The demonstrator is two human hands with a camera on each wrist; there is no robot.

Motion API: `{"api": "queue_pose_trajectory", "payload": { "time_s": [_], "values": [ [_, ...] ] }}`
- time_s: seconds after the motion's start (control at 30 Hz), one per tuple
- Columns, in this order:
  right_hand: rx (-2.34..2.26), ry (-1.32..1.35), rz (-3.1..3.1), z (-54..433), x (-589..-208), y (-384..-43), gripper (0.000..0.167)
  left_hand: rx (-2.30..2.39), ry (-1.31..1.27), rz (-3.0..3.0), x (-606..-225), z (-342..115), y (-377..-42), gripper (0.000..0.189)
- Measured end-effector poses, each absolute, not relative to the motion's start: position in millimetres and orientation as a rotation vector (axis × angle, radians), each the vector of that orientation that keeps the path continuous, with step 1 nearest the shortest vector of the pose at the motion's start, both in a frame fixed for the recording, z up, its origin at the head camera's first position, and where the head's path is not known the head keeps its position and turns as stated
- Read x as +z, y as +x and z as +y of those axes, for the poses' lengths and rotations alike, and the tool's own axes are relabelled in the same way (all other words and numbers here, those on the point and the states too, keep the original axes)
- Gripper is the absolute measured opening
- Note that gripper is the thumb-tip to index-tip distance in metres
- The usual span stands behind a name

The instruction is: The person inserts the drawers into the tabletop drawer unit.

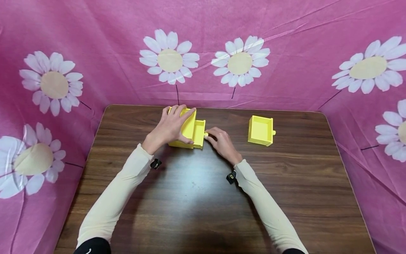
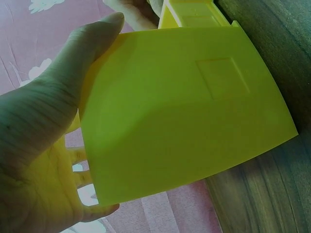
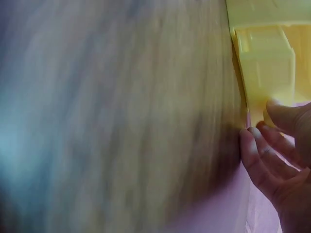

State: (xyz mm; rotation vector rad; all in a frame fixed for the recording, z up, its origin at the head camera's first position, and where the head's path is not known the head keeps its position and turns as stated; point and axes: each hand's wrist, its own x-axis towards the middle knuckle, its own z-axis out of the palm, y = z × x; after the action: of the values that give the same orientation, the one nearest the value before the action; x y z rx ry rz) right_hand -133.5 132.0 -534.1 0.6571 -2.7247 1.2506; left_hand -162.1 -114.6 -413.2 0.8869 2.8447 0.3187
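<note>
A small yellow cabinet (image 1: pixel 189 127) stands near the table's far edge, its opening facing right. Across its top lies my left hand (image 1: pixel 168 127), gripping it with spread fingers at the far side and thumb at the near side. In the left wrist view the cabinet's plain panel (image 2: pixel 170 121) fills the middle. A yellow drawer (image 1: pixel 199 130) sticks partway out of the cabinet. At its front, my right hand (image 1: pixel 223 144) pinches the small round knob (image 1: pixel 206 134). The right wrist view shows the drawer front (image 3: pixel 267 73) beside an open slot (image 3: pixel 302 58); fingers partly hide the knob.
A second yellow drawer (image 1: pixel 261 129) with a knob sits apart to the right, its open side up. Everything rests on a brown wood-grain table (image 1: pixel 196 208). Pink cloth (image 1: pixel 206 21) with white flowers surrounds the table's back and sides.
</note>
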Motion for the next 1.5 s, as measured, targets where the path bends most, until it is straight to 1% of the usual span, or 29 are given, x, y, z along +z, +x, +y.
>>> {"api": "queue_pose_trajectory", "payload": {
  "time_s": [0.33, 0.67, 0.83, 1.1, 1.5],
  "values": [
    [1.486, 0.536, -2.662, 124.7, -535.1, -135.6, 0.022, 0.342, 0.877, 2.838, -414.1, -115.0, -161.8, 0.123],
    [1.564, 0.486, -2.679, 126.3, -532.6, -135.8, 0.023, 0.357, 0.892, 2.839, -414.0, -111.4, -161.9, 0.123],
    [1.564, 0.462, -2.700, 127.2, -529.8, -134.6, 0.022, 0.357, 0.904, 2.843, -414.5, -108.8, -162.2, 0.122],
    [1.529, 0.506, -2.702, 120.3, -532.6, -136.2, 0.021, 0.330, 0.888, 2.858, -414.4, -116.6, -159.4, 0.123],
    [1.491, 0.500, -2.703, 120.6, -535.1, -135.5, 0.022, 0.418, 0.882, 2.699, -402.3, -124.8, -164.3, 0.121]
  ]
}}
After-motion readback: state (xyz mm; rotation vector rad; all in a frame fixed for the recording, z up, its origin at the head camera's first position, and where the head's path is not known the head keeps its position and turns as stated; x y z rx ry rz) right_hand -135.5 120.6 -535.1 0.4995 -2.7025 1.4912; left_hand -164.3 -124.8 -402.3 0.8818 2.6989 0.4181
